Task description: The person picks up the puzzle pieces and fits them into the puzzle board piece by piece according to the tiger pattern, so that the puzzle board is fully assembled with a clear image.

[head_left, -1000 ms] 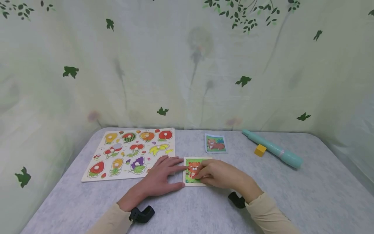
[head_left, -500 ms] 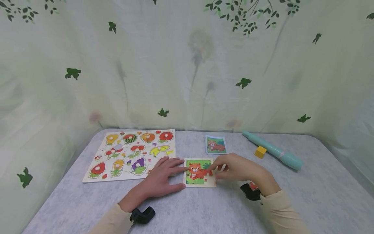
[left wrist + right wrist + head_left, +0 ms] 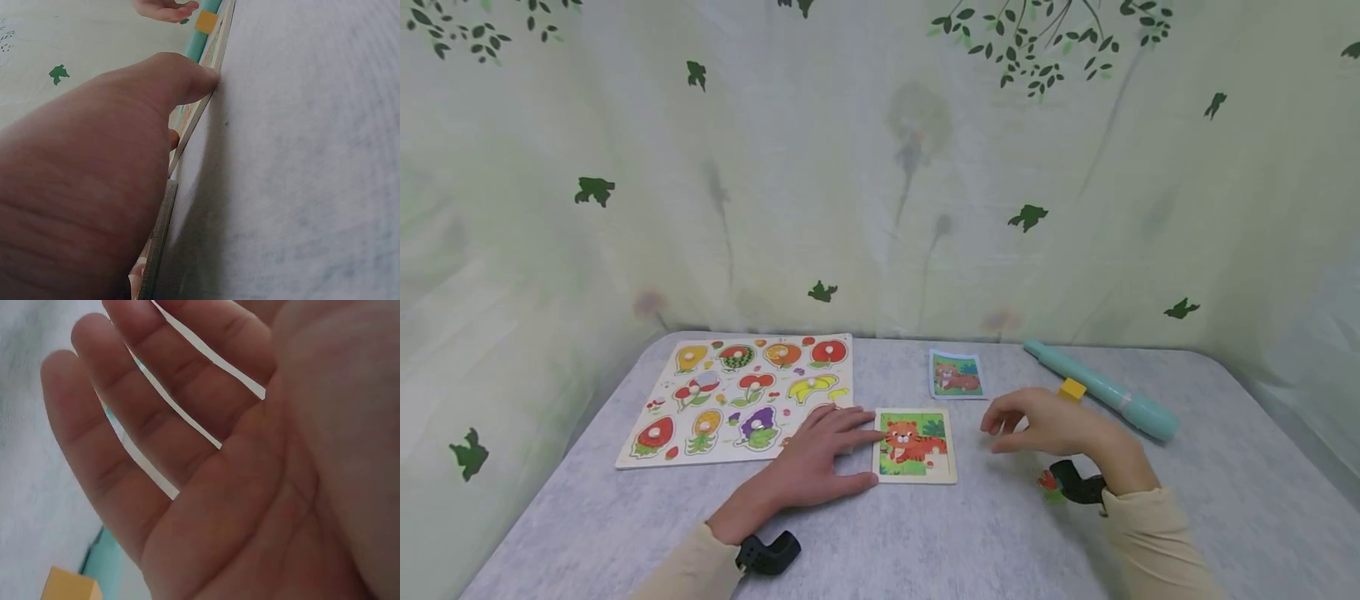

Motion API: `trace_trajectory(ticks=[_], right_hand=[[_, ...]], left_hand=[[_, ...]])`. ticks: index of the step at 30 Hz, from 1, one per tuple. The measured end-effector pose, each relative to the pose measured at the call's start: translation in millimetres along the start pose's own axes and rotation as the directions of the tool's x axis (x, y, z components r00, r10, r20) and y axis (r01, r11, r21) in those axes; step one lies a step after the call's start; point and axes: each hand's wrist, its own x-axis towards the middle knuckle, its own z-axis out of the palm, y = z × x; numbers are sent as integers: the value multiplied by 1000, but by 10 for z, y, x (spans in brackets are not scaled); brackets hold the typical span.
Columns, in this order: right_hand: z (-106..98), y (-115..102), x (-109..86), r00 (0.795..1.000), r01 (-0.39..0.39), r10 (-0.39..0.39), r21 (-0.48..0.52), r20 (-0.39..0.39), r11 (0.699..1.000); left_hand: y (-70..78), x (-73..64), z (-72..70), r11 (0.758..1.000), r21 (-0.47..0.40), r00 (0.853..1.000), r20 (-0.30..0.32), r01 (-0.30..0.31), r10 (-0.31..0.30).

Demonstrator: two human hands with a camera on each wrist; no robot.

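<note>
A small jigsaw puzzle of a tiger [image 3: 913, 446] lies flat in its pale tray, with a bare patch at its lower right corner. My left hand [image 3: 823, 458] rests beside it with fingers spread, thumb and fingertips touching the tray's left edge; in the left wrist view the thumb [image 3: 197, 84] presses on that edge. To the right of the puzzle, my right hand [image 3: 1037, 425] hovers above the table, fingers loosely bent and nothing in the palm [image 3: 225, 506]. Beneath the right wrist a red and green puzzle piece [image 3: 1049, 485] is partly hidden by the wrist camera.
A white fruit knob puzzle board [image 3: 715, 457] lies at the left, partly under the left hand. Behind the tiger puzzle is a tiger picture card [image 3: 957, 375]. A yellow cube [image 3: 1072, 389] and a teal tapered tube [image 3: 1112, 396] lie at the back right.
My right hand has let go at the puzzle and moved away to the right. More of the tiger picture now shows. The left hand has stayed in place.
</note>
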Motion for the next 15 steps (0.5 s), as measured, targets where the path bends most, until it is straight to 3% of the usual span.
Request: trace_trajectory(ticks=[7,15], right_hand=[[-45,54,-84,999,-48,48,21,13,999],[63,167,-19,987,-159,159,-11,1,987]], left_hand=[[-4,-22,-7,1000,0,1000,6,19,-19],[1,-6,2,999,-18,999,20,30,-29]])
